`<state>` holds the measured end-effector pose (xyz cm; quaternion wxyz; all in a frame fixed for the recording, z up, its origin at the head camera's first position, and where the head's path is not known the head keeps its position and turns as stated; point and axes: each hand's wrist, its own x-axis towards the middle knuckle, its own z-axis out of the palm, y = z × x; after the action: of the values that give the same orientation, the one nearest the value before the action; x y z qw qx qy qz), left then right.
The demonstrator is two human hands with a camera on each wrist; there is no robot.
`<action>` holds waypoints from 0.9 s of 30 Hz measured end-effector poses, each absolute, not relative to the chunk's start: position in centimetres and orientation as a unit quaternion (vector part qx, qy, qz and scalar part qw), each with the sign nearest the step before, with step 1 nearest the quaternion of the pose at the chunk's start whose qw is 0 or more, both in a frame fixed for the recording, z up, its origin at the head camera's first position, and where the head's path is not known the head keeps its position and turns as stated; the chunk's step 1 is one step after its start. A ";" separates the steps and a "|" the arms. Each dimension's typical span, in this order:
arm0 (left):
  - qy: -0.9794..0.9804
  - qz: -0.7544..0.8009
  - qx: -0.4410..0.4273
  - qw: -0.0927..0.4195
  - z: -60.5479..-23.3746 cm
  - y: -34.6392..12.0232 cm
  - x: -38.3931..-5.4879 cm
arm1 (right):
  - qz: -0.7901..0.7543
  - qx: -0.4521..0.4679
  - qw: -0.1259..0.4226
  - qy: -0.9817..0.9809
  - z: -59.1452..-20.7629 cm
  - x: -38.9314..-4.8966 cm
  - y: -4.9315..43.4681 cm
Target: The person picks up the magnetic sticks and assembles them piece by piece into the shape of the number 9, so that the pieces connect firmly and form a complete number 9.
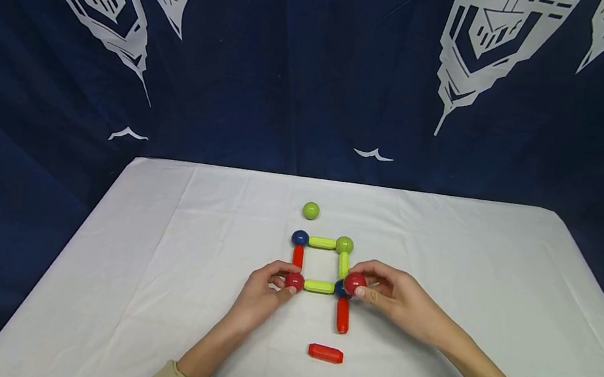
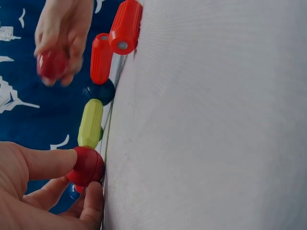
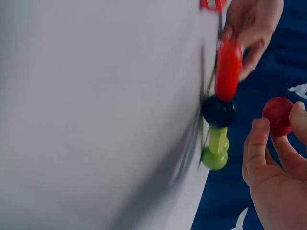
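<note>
On the white table, yellow-green sticks [image 1: 319, 286] and a red stick [image 1: 298, 257] join balls into a square. My left hand [image 1: 258, 295] pinches the red ball [image 1: 294, 281] at its near left corner between thumb and fingers. Slightly above the near right corner, my right hand [image 1: 402, 299] holds a second red ball [image 1: 355, 283] by its fingertips. The head view has that ball partly covering the dark blue corner ball [image 3: 219, 111]; the right wrist view shows them apart. Another red stick [image 1: 342, 316] extends from the blue ball toward me.
A loose red stick [image 1: 326, 353] lies nearer to me than the square. Beyond the far side sits a loose green ball [image 1: 311, 210]. A blue ball [image 1: 300, 238] and a green ball [image 1: 344, 245] form the far corners. Dark blue printed cloth [image 1: 293, 84] hangs behind the table.
</note>
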<state>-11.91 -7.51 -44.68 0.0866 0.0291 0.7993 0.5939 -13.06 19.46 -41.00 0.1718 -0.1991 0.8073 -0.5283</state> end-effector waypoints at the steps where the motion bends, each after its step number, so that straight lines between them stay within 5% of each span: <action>1: 0.799 0.594 0.029 0.087 -44.7 -7.5 -11.9 | -0.527 -0.191 0.181 0.808 -41.0 -12.3 19.6; 9: 0.802 0.591 0.025 0.081 -44.7 -7.6 -12.1 | -0.520 -0.154 0.238 0.806 -41.8 -8.3 19.9; 27: 0.807 0.586 0.037 0.067 -44.6 -7.2 -13.4 | -0.472 -0.200 0.200 0.835 -43.6 -8.5 18.7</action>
<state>-13.37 -7.21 -44.59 0.0673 0.0371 0.8069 0.5856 -8.46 18.67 -43.63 0.1999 -0.2002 0.8350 -0.4719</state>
